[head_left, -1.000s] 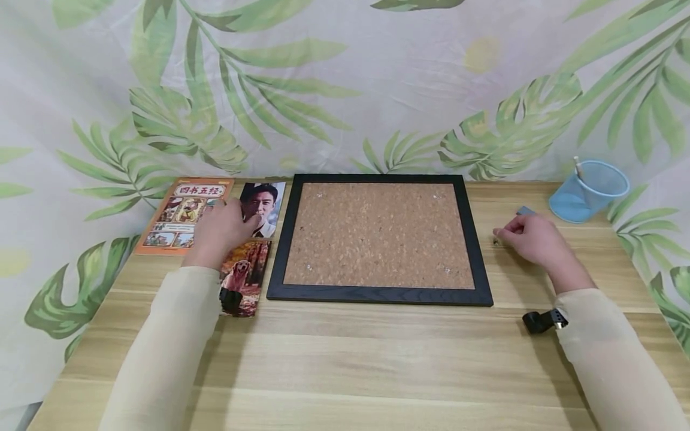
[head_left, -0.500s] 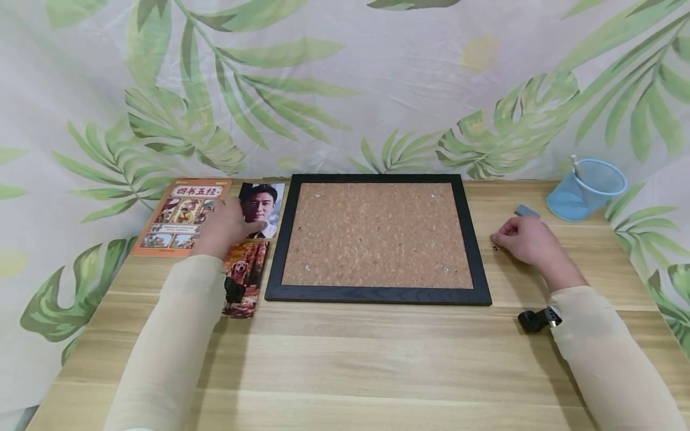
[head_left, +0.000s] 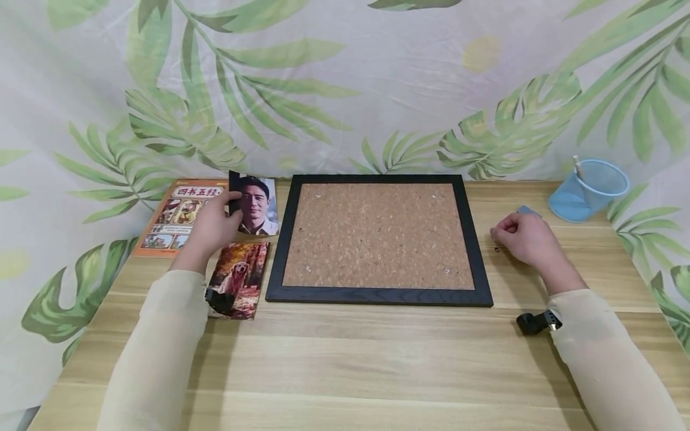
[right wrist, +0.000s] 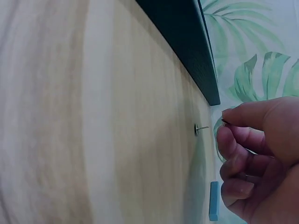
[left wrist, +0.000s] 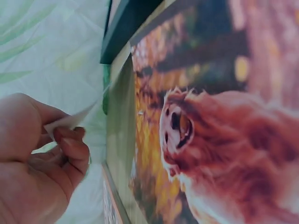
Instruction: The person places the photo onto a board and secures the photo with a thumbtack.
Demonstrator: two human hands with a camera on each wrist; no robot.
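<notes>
My left hand (head_left: 212, 222) pinches the left edge of a portrait photo (head_left: 257, 206), thumb in front. That edge is raised and the photo tilts; in the left wrist view the photo (left wrist: 74, 119) shows edge-on between thumb and fingers. Nearer me lies a dog photo (head_left: 242, 278), under the left wrist. To the right of the black-framed cork board (head_left: 377, 233), my right hand (head_left: 525, 239) pinches a tiny dark thumbtack (right wrist: 225, 122), mostly hidden by the fingertips. Just below these fingers another thumbtack (right wrist: 197, 129) lies on the table, point up.
An orange comic-style booklet (head_left: 162, 221) lies at the left, partly behind the left hand. Beyond the right hand sit a small blue block (head_left: 529, 211) and a blue mesh pen cup (head_left: 584, 194) with a stick inside. A leaf-patterned cloth (head_left: 323, 90) hangs behind the table.
My left hand has drawn back slightly and now pinches the portrait photo, lifting its left edge off the table and shifting it left. The right hand has barely moved.
</notes>
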